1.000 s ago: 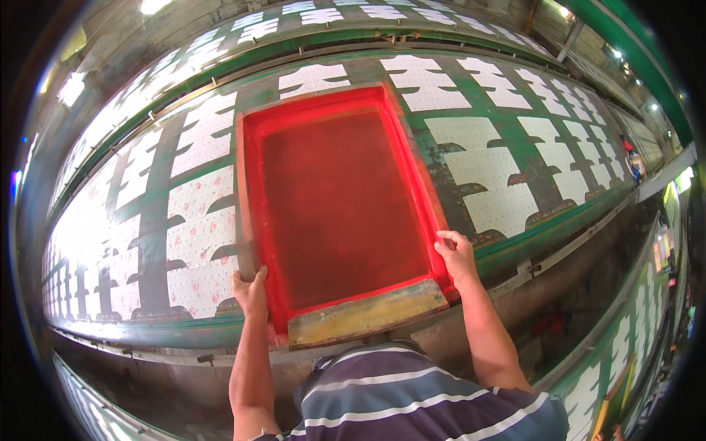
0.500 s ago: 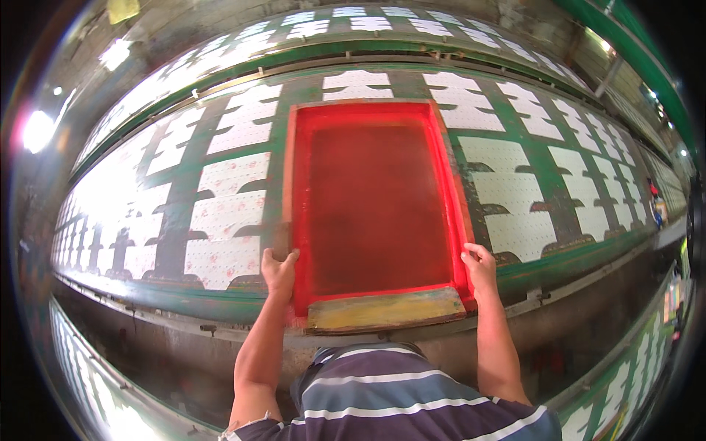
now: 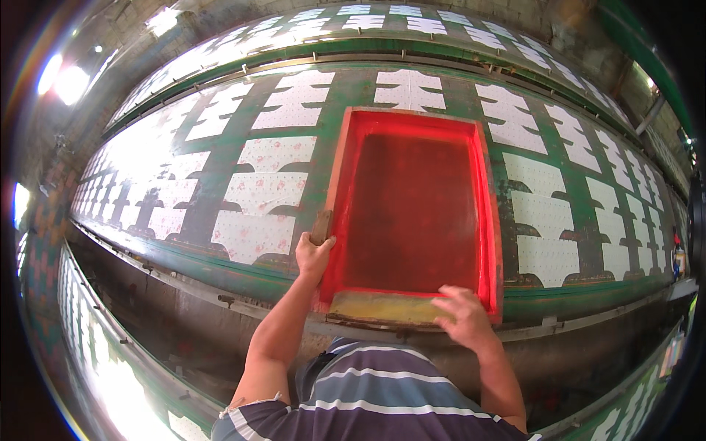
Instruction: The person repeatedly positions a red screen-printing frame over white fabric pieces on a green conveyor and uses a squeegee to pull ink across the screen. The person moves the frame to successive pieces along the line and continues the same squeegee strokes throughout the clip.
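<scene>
A large red printing screen frame lies flat on a long green table covered with white patterned fabric pieces. My left hand grips the frame's left edge near its lower corner, by a small wooden block. My right hand hovers blurred over the frame's near edge, above the yellowish squeegee that rests along that edge; whether it touches is unclear. The mesh inside is dark red with ink.
White fabric pieces lie in rows on the table to both sides of the frame. A second long table runs at lower left. A metal rail edges the near side of the table.
The view has swung so the frame now sits right of centre. My right hand has left the frame's right corner and moved inward over the near edge. My left hand keeps its hold.
</scene>
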Demonstrator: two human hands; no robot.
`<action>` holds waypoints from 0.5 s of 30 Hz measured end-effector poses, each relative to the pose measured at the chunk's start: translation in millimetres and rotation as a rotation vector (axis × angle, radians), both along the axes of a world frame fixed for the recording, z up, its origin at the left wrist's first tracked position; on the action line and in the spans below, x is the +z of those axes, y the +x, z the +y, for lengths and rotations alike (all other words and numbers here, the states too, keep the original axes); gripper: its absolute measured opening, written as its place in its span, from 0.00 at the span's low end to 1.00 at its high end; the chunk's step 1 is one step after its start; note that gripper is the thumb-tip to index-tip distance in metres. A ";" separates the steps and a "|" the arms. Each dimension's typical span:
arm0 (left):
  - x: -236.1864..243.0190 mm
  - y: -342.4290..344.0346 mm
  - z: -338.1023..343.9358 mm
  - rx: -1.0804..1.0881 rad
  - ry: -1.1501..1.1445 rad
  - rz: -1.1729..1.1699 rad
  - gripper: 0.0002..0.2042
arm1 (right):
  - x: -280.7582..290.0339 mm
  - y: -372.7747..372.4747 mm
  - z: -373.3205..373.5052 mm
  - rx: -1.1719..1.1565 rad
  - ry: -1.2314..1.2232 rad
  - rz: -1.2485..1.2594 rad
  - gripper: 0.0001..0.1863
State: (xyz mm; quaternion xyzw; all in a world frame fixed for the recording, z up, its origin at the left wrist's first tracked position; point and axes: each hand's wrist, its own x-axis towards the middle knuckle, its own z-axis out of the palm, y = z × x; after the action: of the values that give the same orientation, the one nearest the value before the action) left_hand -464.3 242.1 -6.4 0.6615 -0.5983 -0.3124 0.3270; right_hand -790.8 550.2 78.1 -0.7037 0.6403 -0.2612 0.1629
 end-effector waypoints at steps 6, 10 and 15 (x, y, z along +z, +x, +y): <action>-2.2 -1.5 0.7 0.023 0.021 -0.075 0.28 | 2.0 57.1 -12.8 0.062 -0.049 0.235 0.23; -5.7 -2.1 2.4 -0.004 -0.033 -0.110 0.30 | 5.6 68.6 -26.9 -0.013 -0.089 0.215 0.23; -13.2 -0.7 2.9 -0.047 -0.164 0.021 0.35 | 14.5 84.1 -54.9 0.004 0.068 0.222 0.21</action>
State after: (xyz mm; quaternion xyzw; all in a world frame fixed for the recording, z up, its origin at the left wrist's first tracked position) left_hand -465.0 244.9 -19.6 0.6151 -0.6337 -0.2767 0.3788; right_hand -706.7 495.2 92.6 -0.7238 0.6614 -0.1593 0.1154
